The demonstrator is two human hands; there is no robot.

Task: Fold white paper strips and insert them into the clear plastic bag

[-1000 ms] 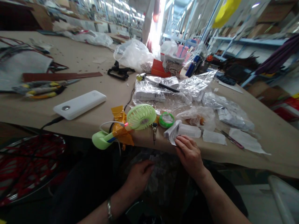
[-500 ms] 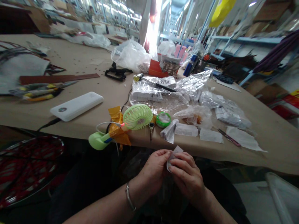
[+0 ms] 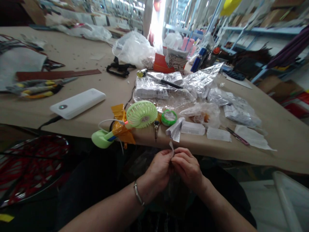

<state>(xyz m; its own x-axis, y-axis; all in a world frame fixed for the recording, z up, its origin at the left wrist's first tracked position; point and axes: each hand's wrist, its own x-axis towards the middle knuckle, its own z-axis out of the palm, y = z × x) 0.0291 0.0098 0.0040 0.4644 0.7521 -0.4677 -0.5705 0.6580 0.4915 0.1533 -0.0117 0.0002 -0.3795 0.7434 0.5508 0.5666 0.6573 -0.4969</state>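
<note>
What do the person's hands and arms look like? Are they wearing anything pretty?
The left hand and right hand wear no gloves, and no sleeves show on the forearms. A narrow, curved, silver-coloured bangle sits around the left wrist. No bangle shows on the right.

handwritten characters (image 3: 169, 77) on the clear packet (image 3: 166, 102) and print on the paper slips (image 3: 192, 128) are unreadable

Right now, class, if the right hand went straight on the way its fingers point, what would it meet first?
The right hand would probably meet the left hand first, close beside it at the paper slip; depth is unclear.
</note>
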